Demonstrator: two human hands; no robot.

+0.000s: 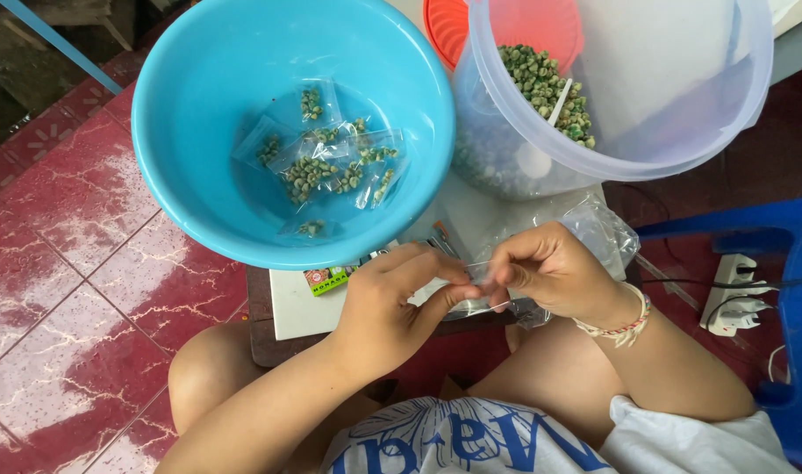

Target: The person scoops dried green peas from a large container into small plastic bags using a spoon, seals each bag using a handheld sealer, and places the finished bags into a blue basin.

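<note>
White shirt cloth (471,443) with a blue print fills the bottom edge of the view, closest to the camera, and two bare knees come out beside it. Over the knees stands a low dark wooden stool (265,338), and on it lies a white board (297,307).

On the far side of this board sits a big light blue plastic basin (199,184). Inside it, near the middle of the bottom, lie several small clear bags (331,162), each one filled with green coated peas. To the right of the basin, touching it or almost, stands a large clear plastic tub (682,132) with loose green peas (550,88) and a white scoop inside. An orange lid (445,26) shows behind, between the two vessels.

At the right edge there is a blue plastic chair (791,254) with a white power strip (736,294) next to it, cables plugged in. A crumpled clear plastic sheet (607,228) lies under the tub, at the near right corner of the board.

The left hand (388,307) and the right hand (550,268) meet over the near edge of the board. Both are closed with fingertips pinched on one small clear bag (471,279), which is between them. The right wrist wears a shell bracelet (625,326). A little green printed packet (329,279) lies just under the rim of the basin
</note>
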